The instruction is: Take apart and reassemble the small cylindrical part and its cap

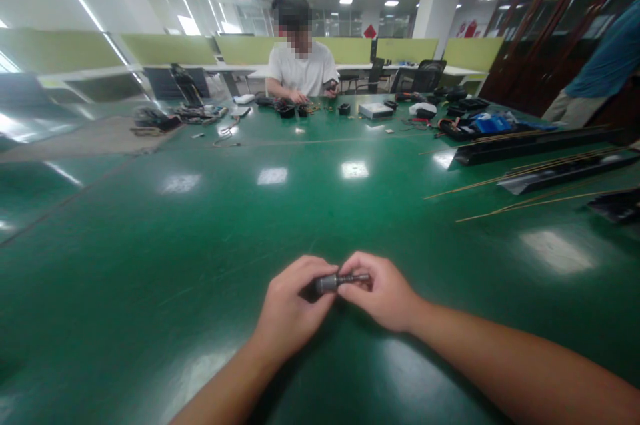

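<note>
1. Head view, the grip: the left hand (295, 301) is closed, thumb and fingers clamped about the thick grey end of a small metal piece (327, 283); the right hand (387, 295) pinches its thin, ridged end.
2. Head view, the metal piece: it lies lengthwise between the two hands, thick end to the left, thin end to the right. Whether it touches the green table (215, 231) below cannot be told.
3. Head view, right of and beyond the grip: thin yellowish rods (465, 189) lie near a long black channel (537, 147), well apart from the hands.
4. Head view, straight beyond the grip: at the table's far side, a person in a white shirt (304, 68) has one hand among small dark parts (287, 110); a pale box (375, 110) stands to the right of these.
</note>
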Action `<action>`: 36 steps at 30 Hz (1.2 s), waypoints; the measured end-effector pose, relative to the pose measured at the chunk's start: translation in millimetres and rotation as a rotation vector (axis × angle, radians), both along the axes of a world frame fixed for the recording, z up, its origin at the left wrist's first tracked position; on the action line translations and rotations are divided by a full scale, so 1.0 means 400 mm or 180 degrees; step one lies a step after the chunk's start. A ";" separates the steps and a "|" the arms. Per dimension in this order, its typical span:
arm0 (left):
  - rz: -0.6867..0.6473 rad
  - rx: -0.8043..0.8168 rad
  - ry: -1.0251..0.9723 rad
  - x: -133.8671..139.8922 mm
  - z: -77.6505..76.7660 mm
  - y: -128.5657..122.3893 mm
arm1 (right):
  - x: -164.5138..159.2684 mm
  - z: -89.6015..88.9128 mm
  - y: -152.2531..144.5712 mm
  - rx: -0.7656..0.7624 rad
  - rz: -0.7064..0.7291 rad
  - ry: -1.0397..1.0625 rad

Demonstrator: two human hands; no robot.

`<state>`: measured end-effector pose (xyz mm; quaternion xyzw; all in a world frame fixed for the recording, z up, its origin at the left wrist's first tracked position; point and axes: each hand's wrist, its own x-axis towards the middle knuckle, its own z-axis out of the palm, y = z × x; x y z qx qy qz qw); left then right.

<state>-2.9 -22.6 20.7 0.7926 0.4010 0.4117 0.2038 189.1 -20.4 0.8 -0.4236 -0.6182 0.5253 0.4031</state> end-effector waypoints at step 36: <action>0.0053 0.0044 0.0020 -0.005 -0.008 0.005 | -0.002 -0.004 0.005 -0.0092 0.0024 0.0258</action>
